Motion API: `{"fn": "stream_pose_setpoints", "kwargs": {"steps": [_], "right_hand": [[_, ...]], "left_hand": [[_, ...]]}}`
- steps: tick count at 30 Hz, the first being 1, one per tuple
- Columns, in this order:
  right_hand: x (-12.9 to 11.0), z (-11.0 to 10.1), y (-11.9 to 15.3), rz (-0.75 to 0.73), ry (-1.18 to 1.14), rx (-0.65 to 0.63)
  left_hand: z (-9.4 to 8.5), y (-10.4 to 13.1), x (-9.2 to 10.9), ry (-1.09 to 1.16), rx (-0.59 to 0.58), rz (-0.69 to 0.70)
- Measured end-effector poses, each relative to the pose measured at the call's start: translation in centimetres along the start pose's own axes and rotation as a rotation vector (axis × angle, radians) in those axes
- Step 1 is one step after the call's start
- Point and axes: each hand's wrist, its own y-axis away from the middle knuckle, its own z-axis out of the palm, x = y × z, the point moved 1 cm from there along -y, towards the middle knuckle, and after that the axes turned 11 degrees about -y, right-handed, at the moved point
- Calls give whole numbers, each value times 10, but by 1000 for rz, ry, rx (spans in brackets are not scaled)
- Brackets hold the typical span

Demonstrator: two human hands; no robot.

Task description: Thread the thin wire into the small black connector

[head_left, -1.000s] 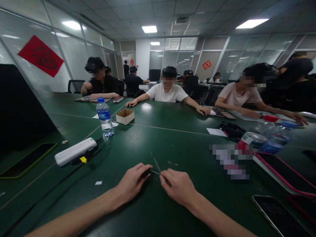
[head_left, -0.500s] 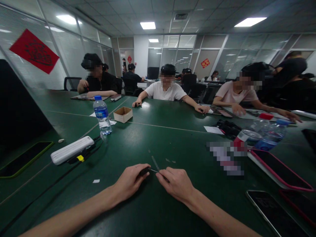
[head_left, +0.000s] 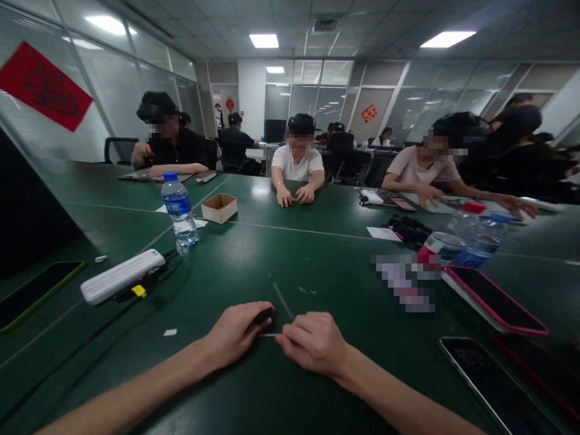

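The left hand (head_left: 233, 335) is closed around a small black object (head_left: 263, 315), its fingertips pinched, near the bottom centre of the frame. Just beside it, the right hand (head_left: 315, 341) is curled nearly into a fist, thumb and forefinger gripping one end of a thin pale rod (head_left: 269, 335) that spans the narrow space between the hands; whether the left fingers also grip the rod, I cannot tell. Beyond the hands a narrow clear strip (head_left: 283, 300) lies on the dark green table (head_left: 244, 266). No brand can be read: the one clear plastic bottle with blue cap and blue label (head_left: 179, 208), left of centre, carries illegible white print. Two more bottles, one red-capped (head_left: 466, 219), one blue-capped (head_left: 487, 238), stand at right behind a red-and-white can (head_left: 437, 246). Four phones lie about: green-edged (head_left: 38, 293) at left, pink-edged (head_left: 496, 296), silver-edged (head_left: 487, 383) and dark-red-edged (head_left: 539, 368) at right. One white oblong plastic device (head_left: 122, 276) and one open cream cardboard box (head_left: 220, 208) sit left of centre. Three people face the table's far side; three red paper signs hang behind, their characters unreadable.
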Motion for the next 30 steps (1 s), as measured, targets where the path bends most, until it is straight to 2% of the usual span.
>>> {"fn": "stream_pose_setpoints", "kwargs": {"steps": [5, 12, 22, 30], "right_hand": [[23, -2, 2, 166, 28, -2], [22, 1, 0, 314, 37, -132], [22, 1, 0, 292, 43, -171], [20, 2, -1, 244, 76, -134]], "left_hand": [[-1, 1, -1, 15, 71, -3], [-2, 2, -3, 41, 118, -14], [1, 1, -6, 14, 115, -24], [1, 2, -3, -69, 78, -18]]}}
